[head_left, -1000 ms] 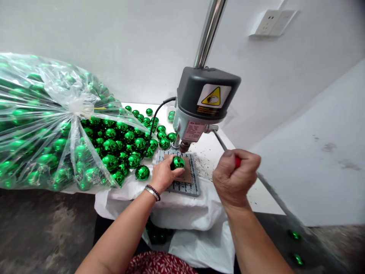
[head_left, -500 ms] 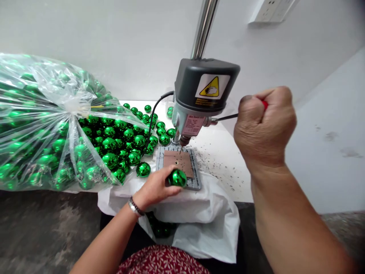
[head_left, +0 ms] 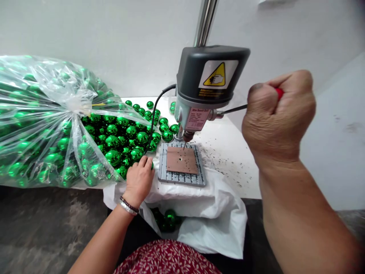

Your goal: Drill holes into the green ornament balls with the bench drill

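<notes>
My right hand [head_left: 281, 118] is closed in a fist around the red-tipped feed lever [head_left: 235, 109] of a small bench drill [head_left: 211, 80]. My left hand [head_left: 140, 179] curls over a shiny green ball [head_left: 152, 165] at the left of the drill's base, and most of that ball is hidden under the fingers. The drill bit [head_left: 184, 145] points down above a brown board [head_left: 182, 161] with a small hole in it. This board lies on the grooved grey base plate [head_left: 202, 179], with dark shavings scattered over both.
A clear tied plastic bag [head_left: 76, 102] full of green balls fills the left side. Loose green balls [head_left: 167, 136] lie behind the plate, near a black cable [head_left: 155, 114]. White sheeting [head_left: 216, 228] hangs at the table's front, with green balls [head_left: 170, 216] inside its fold.
My left hand has moved left from the plate's front, and the ball it held has left it. It now covers another ball. A green ball shows more plainly in the sheeting below.
</notes>
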A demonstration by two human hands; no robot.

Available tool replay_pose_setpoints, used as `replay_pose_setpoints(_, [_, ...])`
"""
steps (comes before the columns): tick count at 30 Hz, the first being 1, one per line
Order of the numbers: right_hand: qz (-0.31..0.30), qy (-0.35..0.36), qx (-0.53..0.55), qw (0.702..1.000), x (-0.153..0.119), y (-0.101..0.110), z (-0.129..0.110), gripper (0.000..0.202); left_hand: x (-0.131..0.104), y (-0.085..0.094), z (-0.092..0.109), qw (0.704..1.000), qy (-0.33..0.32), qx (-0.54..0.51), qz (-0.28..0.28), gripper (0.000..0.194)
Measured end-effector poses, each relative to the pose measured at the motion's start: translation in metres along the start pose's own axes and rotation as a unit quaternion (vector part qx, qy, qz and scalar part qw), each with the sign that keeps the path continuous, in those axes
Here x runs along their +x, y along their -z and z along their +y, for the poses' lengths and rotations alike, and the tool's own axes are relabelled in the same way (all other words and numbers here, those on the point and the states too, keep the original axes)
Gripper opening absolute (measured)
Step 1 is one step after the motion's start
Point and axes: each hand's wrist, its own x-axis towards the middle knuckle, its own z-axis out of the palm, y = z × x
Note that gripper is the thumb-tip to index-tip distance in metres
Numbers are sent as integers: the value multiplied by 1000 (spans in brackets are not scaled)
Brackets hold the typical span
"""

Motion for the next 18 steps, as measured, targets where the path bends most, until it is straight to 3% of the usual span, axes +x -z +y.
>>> replay_pose_setpoints(3, [-15, -8, 1, 1000, 0, 1, -1, 23, 1, 1, -1, 998, 4, 51, -36, 44])
replay_pose_setpoints(5, [-23, -23, 8, 999, -1, 2, -3, 18, 0, 1, -2, 998, 12, 31, -51, 44])
replay_pose_setpoints(9, [-23, -57, 28, 998, -1, 3, -9, 12, 0, 4, -4, 986, 19, -163, -25, 47])
replay_pose_setpoints(11, [-22, -68, 34, 997, -1, 3, -10, 12, 3, 4, 0, 948, 33, -314, -23, 48])
replay_pose_setpoints(13, [-28, -77, 35, 996, -1, 3, -11, 12, 11, 1, 6, 893, 57, -446, -35, 50])
replay_pose_setpoints(15, [-38, -85, 36, 995, -1, 4, -12, 14, 22, -2, 14, 851, 67, -520, -34, 53])
replay_pose_setpoints(18, [-44, -91, 43, 994, 0, 6, -15, 15, 41, -8, 28, 841, 30, -538, -38, 56])
